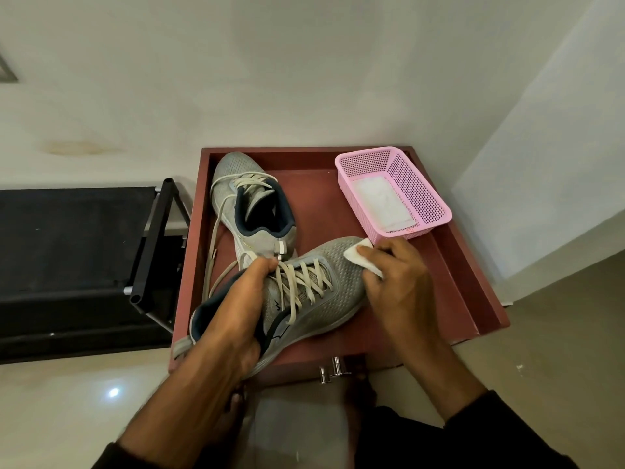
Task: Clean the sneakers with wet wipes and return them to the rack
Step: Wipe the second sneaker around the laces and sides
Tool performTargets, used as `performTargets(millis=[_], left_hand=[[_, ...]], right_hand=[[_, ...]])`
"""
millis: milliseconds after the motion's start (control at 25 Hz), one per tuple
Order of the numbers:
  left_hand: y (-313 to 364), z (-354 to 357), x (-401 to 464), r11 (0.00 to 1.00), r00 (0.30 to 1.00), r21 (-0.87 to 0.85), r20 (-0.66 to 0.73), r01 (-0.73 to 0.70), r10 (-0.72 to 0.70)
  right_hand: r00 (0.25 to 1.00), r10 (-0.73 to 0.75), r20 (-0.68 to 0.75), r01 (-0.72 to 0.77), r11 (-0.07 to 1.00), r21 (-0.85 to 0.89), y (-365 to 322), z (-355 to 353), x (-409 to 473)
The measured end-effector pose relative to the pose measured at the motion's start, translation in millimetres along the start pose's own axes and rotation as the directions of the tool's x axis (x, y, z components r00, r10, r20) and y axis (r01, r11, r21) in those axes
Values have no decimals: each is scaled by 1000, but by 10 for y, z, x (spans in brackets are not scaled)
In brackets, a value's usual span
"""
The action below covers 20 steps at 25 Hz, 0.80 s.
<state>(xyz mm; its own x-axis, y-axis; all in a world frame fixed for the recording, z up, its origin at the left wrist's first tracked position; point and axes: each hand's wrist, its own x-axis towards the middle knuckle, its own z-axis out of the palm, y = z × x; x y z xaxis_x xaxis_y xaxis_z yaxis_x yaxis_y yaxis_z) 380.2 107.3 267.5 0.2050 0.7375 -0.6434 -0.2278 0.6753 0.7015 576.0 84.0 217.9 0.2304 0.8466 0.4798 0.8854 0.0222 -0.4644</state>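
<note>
**A:** From the head camera, where do you stand with the job?

**B:** You're mid-wipe on one shoe. Your left hand (pixel 233 313) grips the near sneaker (pixel 314 292) at its collar, thumb over the tongue, tilting it up off the red tray (pixel 463 282). Your right hand (pixel 399 282) has its fingers curled round a white wipe (pixel 358 255) and presses it against the toe of that sneaker.

**A:** And the other shoe?

**B:** The second sneaker (pixel 250 198) lies on the tray just behind the one you hold, its heel touching it, laces trailing loose toward the tray's left edge. I can't tell whether it has been wiped.

**A:** Supplies?

**B:** The pink basket (pixel 426 198) sits in the tray's far right corner with more wipes (pixel 382 204) lying flat in it.

**A:** What's left, then?

**B:** By my reckoning, most of it: finish this shoe, likely do the other, then carry both to the black rack (pixel 101 252), just left of the tray. Neither shoe is on it yet.
</note>
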Motion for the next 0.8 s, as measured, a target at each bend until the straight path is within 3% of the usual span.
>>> performTargets(millis=[80,160,240,400,600,680,800], left_hand=[[-45,31,-2,1000,1000,15,-20,1,-1],[-79,42,-23,1000,999,20,-36,-9,10],[-68,48,42,999,998,25,-47,-38,39],[-105,62,196,996,992,23,-92,-90,92],[-95,6,195,988,998,148,-38,-36,42],[-49,25,149,978,997,206,-58,-34,47],[-95,145,-111,967,991,243,-89,-76,100]], right_hand=[[999,8,47,-10,999,37,-111,38,-75],[987,-81,138,65,991,117,-290,83,-185],[982,-125,139,107,986,127,-215,72,-111],[998,57,6,-57,998,-18,44,10,0],[993,-79,89,53,964,262,-284,92,-129],[990,-110,84,90,974,206,-182,78,-62],[999,50,-7,-50,998,27,76,-18,39]])
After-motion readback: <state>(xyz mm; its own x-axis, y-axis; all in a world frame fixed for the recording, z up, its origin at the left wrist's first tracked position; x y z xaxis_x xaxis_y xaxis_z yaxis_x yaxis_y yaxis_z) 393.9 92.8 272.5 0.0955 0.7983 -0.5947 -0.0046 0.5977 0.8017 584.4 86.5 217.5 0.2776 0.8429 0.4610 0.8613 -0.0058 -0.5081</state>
